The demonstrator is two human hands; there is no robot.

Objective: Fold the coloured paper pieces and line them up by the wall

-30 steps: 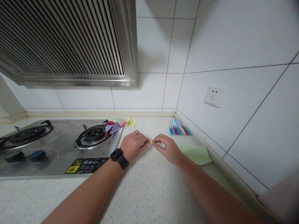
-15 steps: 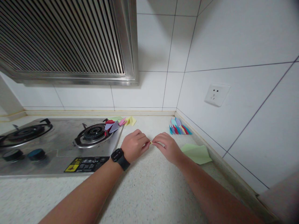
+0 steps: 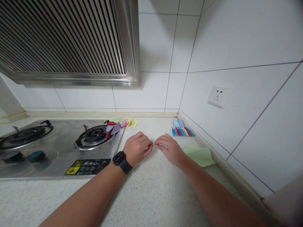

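Note:
My left hand (image 3: pixel 138 148), with a black watch on its wrist, is closed in a pinch over the countertop. Opposite it, my right hand (image 3: pixel 169 148) pinches too, its fingertips almost meeting those of the left. Between the fingertips shows a tiny bit of yellow paper (image 3: pixel 154 145); most of it is hidden by the fingers. Beyond my right hand lies a row of small folded paper pieces (image 3: pixel 182 130) in blue, red, yellow and purple. A pale green paper sheet (image 3: pixel 200 155) lies by my right wrist, partly covered by the forearm.
To the left is a steel gas stove (image 3: pixel 61 154) with two burners. Crumpled coloured papers (image 3: pixel 115 128) lie over the right burner's edge and onto the counter. A range hood (image 3: pixel 71 44) hangs above. A wall socket (image 3: pixel 221 96) is on the right tiled wall.
Both hands keep pinching the yellow paper in nearly the same place. Only a very slight shift of the fingertips shows.

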